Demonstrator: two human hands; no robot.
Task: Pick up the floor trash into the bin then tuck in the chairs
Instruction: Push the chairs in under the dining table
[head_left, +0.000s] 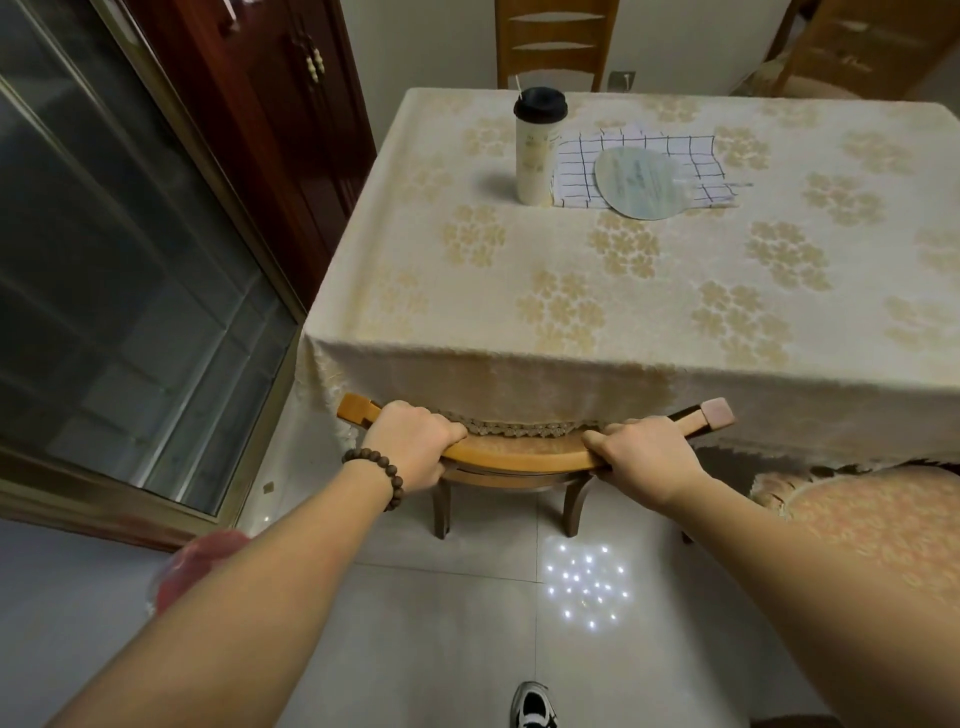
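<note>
Chair (519, 457) top rail's wrapped by both sets of your fingers, left hand (410, 447) and right hand (649, 457) w/ thumbs underneath. Seat's already under the table (597, 312) edge, tablecloth fringe touching the rail btw. Cup (535, 148) sits far side.

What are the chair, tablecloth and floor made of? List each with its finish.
Chair: wood, smooth honey-coloured varnish with a soft sheen on its top rail.
Tablecloth: woven fabric, cream with gold flowers and a lace-like hem.
Floor: likely glazed tile; grout lines show and it mirrors lights.
</note>
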